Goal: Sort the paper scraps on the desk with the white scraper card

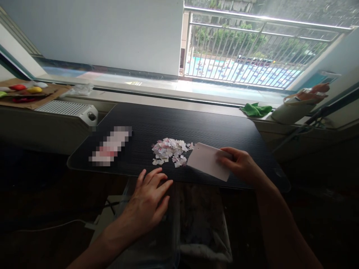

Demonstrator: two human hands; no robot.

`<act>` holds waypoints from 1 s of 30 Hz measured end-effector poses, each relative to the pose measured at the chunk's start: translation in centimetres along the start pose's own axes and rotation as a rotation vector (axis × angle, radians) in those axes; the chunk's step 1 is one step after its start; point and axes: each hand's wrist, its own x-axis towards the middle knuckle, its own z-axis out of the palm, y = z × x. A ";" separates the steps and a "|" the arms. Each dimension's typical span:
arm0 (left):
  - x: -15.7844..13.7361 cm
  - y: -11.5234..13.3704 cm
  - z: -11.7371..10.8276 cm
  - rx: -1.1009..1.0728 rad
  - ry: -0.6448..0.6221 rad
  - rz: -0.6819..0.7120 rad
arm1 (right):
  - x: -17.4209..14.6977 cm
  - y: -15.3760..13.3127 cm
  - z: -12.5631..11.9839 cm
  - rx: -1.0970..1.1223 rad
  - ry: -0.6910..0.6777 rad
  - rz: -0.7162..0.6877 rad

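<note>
A heap of small torn paper pieces [169, 148], white with some pink, lies on the dark table [146, 117]. My right hand [238, 162] grips the right end of a flat white scraper [206, 158], a rectangular sheet with rounded corners and a small hole. The scraper's left edge is beside the heap, close to its outermost pieces. Below the heap, at the table's front edge, my left hand [153, 194] is open with fingers spread and holds nothing. Whether its fingertips touch the tabletop is hard to make out.
A pixelated pale and red item [110, 147] lies on the table's left side. A green cloth [255, 110] and a white container [293, 109] stand on the sill at right. At left are a radiator [67, 108] and cardboard [53, 91]. Below the table sits a clear bin [177, 231].
</note>
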 end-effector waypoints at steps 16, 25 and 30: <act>0.5 0.3 -0.2 0.005 -0.030 -0.007 | -0.9 0.2 0.8 0.030 -0.031 -0.068; 0.7 0.2 0.4 -0.005 -0.043 -0.037 | -1.7 1.2 1.9 0.128 -0.020 0.033; 1.2 0.1 0.5 0.025 -0.043 -0.044 | -3.0 1.8 2.1 0.142 0.140 0.122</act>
